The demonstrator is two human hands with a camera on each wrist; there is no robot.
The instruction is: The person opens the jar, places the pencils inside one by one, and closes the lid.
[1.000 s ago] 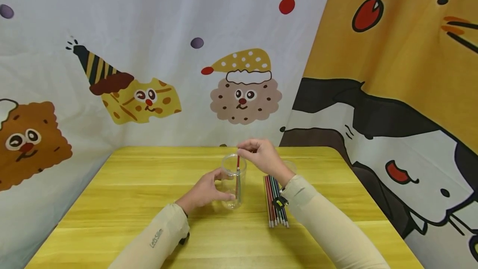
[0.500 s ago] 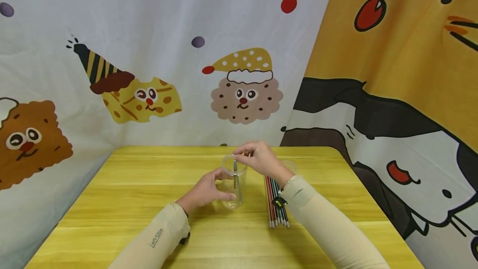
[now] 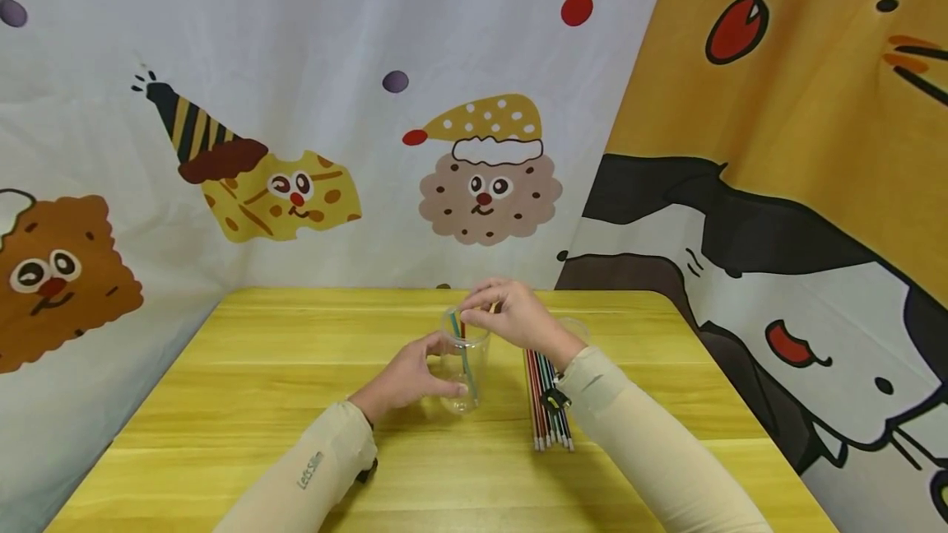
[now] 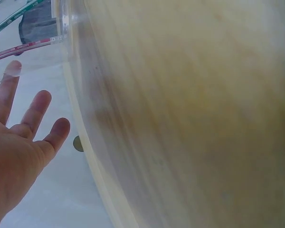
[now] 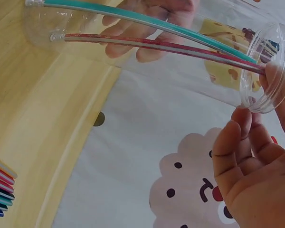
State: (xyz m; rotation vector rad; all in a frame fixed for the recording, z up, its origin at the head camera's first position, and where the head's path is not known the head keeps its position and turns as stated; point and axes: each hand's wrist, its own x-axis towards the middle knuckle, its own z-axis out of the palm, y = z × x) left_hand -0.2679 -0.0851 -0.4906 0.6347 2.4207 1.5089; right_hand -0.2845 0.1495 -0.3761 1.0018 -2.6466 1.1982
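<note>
A clear plastic jar (image 3: 453,373) stands on the table with its mouth up. My left hand (image 3: 406,377) grips it from the left, thumb in front and fingers behind. Inside leans a teal pencil (image 5: 142,19), its white eraser end at the jar's bottom. Beside it a red pencil (image 5: 147,43) also reaches down into the jar, eraser end low. At the rim, my right hand (image 3: 511,315) pinches the red pencil's upper end. In the right wrist view, this hand's other fingers (image 5: 228,142) are curled just outside the rim.
Right of the jar, a row of several pencils (image 3: 548,426) lies on the yellow wooden table (image 3: 415,475), partly under my right wrist. Behind that wrist shows a clear round rim (image 3: 578,326), mostly hidden. A cartoon-printed curtain (image 3: 326,105) hangs behind the table.
My right hand has moved slightly left and lowered the red pencil further into the jar. The teal pencil's top now leans left of the red one. My left hand has stayed in place.
</note>
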